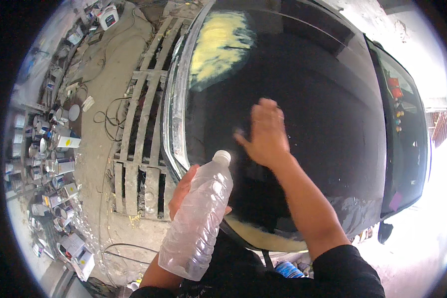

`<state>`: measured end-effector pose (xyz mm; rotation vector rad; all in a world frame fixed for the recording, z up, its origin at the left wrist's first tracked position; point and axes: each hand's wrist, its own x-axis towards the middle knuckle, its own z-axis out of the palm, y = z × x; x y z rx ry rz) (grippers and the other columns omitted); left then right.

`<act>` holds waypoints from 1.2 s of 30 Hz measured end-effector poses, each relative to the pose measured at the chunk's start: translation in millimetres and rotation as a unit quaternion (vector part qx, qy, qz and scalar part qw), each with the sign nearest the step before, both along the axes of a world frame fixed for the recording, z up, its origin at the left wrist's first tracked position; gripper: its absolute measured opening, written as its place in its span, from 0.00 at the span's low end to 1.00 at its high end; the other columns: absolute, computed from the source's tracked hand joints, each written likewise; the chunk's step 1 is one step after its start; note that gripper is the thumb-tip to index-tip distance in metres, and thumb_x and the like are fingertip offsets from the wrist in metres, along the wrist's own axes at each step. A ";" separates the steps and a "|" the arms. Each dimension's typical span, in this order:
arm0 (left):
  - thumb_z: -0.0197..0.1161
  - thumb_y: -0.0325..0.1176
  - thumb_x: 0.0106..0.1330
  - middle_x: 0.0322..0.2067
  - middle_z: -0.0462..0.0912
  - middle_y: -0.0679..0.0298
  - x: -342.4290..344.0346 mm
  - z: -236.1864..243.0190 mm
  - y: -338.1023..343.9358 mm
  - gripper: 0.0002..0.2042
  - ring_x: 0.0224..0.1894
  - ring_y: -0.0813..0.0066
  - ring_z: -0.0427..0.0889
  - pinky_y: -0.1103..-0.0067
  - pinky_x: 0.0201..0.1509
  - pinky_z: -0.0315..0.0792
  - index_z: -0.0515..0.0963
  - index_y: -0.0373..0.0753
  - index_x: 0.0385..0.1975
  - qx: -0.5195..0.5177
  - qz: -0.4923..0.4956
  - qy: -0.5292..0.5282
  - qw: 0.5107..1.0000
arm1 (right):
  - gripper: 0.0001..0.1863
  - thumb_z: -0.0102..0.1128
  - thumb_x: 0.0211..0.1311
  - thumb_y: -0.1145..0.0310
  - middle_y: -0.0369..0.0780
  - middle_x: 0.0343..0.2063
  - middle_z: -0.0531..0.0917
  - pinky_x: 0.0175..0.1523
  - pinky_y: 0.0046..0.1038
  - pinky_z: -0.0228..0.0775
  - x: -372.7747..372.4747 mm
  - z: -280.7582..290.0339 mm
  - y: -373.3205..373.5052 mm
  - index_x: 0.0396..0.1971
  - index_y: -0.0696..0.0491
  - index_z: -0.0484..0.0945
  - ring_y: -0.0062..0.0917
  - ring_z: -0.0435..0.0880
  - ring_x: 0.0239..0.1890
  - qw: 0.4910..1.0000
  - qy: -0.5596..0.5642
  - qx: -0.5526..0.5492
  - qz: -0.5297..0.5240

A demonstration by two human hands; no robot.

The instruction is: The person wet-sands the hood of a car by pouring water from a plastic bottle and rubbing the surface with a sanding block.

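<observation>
My left hand (181, 192) is wrapped round a clear ribbed plastic bottle (197, 221) with a white cap. The bottle tilts, its capped end toward the car, and my fingers are partly hidden behind it. Stretched out flat, my right hand (269, 133) lies on the dark car hood (333, 124), its thumb apart and slightly blurred. Whether anything thin lies under that palm cannot be seen. A yellow sanded filler patch (216, 47) covers the far left corner of the hood. Another yellowish strip (263, 239) runs along its near edge.
Wooden pallets (143, 129) lie on the floor left of the car. Beyond them, many cans and containers (59, 166) crowd along the left side. A black cable (111, 119) loops on the concrete floor. The windshield (407, 124) rises at the right.
</observation>
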<state>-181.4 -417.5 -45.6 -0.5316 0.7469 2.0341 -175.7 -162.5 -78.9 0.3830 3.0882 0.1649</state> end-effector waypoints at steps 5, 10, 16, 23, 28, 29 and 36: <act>0.67 0.35 0.63 0.58 0.71 0.47 -6.5 -7.1 -5.5 0.35 0.55 0.52 0.79 0.56 0.46 0.84 0.60 0.37 0.68 -0.079 -0.010 0.108 0.991 | 0.40 0.50 0.65 0.51 0.52 0.72 0.53 0.77 0.46 0.36 -23.3 -51.8 -93.5 0.69 0.62 0.56 0.44 0.48 0.76 0.955 -0.124 0.157 0.219; 0.66 0.32 0.63 0.59 0.72 0.48 -20.5 -22.8 -30.6 0.34 0.55 0.54 0.79 0.60 0.45 0.84 0.59 0.37 0.68 0.057 0.091 -0.026 0.994 | 0.48 0.55 0.61 0.41 0.54 0.72 0.54 0.77 0.45 0.37 -3.3 -4.3 -56.6 0.68 0.65 0.56 0.46 0.48 0.75 0.981 -0.153 -0.011 0.119; 0.66 0.41 0.62 0.58 0.73 0.50 -19.6 -42.7 -27.4 0.36 0.53 0.57 0.81 0.61 0.45 0.84 0.59 0.35 0.68 -0.055 0.057 0.243 0.967 | 0.43 0.49 0.66 0.43 0.53 0.71 0.57 0.76 0.43 0.36 -126.3 -55.3 -57.8 0.68 0.64 0.58 0.44 0.52 0.75 0.984 -0.091 0.051 0.143; 0.69 0.42 0.58 0.56 0.75 0.50 -41.0 -29.5 -42.4 0.38 0.51 0.60 0.82 0.64 0.47 0.83 0.61 0.33 0.66 -0.154 -0.030 0.277 0.948 | 0.38 0.48 0.66 0.49 0.53 0.70 0.59 0.76 0.45 0.40 -17.8 -22.1 -74.0 0.66 0.64 0.61 0.45 0.50 0.75 0.954 -0.181 -0.022 0.237; 0.76 0.30 0.53 0.53 0.78 0.52 -44.0 -6.0 -31.4 0.37 0.52 0.64 0.81 0.70 0.53 0.80 0.65 0.31 0.63 0.142 0.092 0.028 0.985 | 0.41 0.49 0.65 0.53 0.52 0.72 0.54 0.78 0.43 0.35 -109.4 -24.1 -21.9 0.70 0.64 0.53 0.44 0.47 0.76 0.996 -0.059 -0.001 0.070; 0.74 0.32 0.56 0.52 0.78 0.52 -42.6 -9.6 -29.6 0.35 0.51 0.63 0.81 0.68 0.50 0.81 0.65 0.32 0.62 0.164 0.095 0.057 0.980 | 0.41 0.49 0.65 0.53 0.52 0.72 0.54 0.78 0.43 0.34 -122.0 -33.1 -38.7 0.69 0.65 0.53 0.44 0.47 0.76 0.994 -0.072 -0.005 0.085; 0.77 0.31 0.53 0.50 0.79 0.56 -47.2 6.5 -17.4 0.35 0.51 0.66 0.80 0.75 0.57 0.76 0.67 0.31 0.60 -0.224 -0.019 0.548 0.806 | 0.37 0.50 0.63 0.54 0.51 0.70 0.60 0.77 0.41 0.37 -18.9 -58.4 -113.9 0.67 0.64 0.60 0.40 0.52 0.75 0.947 -0.174 -0.074 0.258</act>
